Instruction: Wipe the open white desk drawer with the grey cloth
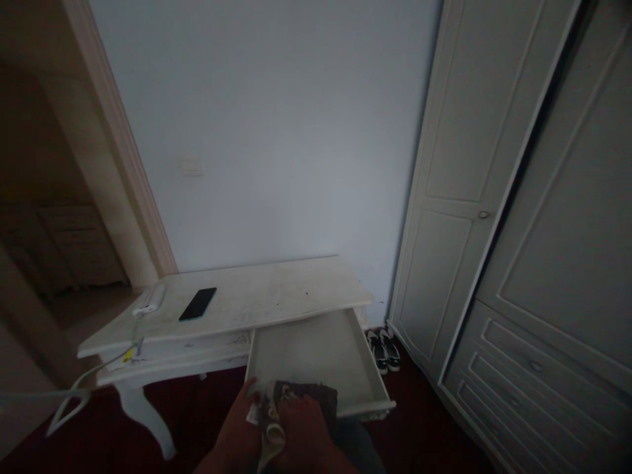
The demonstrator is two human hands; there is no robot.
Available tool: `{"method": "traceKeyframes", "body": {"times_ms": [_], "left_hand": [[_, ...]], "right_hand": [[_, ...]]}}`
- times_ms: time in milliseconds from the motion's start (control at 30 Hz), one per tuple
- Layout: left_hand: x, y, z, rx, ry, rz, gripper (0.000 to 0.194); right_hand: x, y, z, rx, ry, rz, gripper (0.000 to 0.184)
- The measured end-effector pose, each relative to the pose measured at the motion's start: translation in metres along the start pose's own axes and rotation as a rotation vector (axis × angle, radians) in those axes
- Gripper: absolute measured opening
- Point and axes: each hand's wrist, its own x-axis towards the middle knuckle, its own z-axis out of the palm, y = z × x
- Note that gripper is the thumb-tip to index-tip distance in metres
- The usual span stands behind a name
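We are looking down at our two hands low in the frame, both wrapped around a bundle of cloth (296,405) at the front edge of an open drawer (316,359). Our left hand (237,431) closes its fingers on the left side of the bundle, where a pale patterned piece shows. Our right hand (306,434) grips the same bundle from the near side, its knuckles toward us, with a dark brown piece of fabric spilling out beyond it. The bundle is crumpled, so it has no clear pointing end; its longer spread runs left to right, roughly along the drawer's front rail. It sits over the near left part of the drawer, just above or touching the front edge; we cannot tell which in this dim light.

The drawer is pulled well out from a white desk (257,299) that stands against a pale wall (276,118). On the desktop, towards its left end, a black phone (198,304) lies flat with its long axis slanting from near-left to far-right. Just left of it, near the corner, lies a white power strip (149,299), with a cord (99,368) hanging off the desk's edge. To the right stands a tall white wardrobe (494,217), and a pair of dark shoes (384,350) sits on the red floor between the desk and wardrobe.
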Motion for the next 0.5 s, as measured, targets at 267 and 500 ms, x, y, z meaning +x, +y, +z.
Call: {"method": "traceKeyframes", "body": {"times_ms": [267,500], "left_hand": [[0.006,0.018,-0.017,0.104,-0.057,-0.116,0.049],[0.009,0.019,-0.021,0.110,-0.125,-0.136,0.047]], "right_hand": [[-0.042,0.072,-0.059,-0.175,-0.060,0.290,0.036],[-0.036,0.057,-0.031,-0.206,-0.020,0.269,0.037]]}}
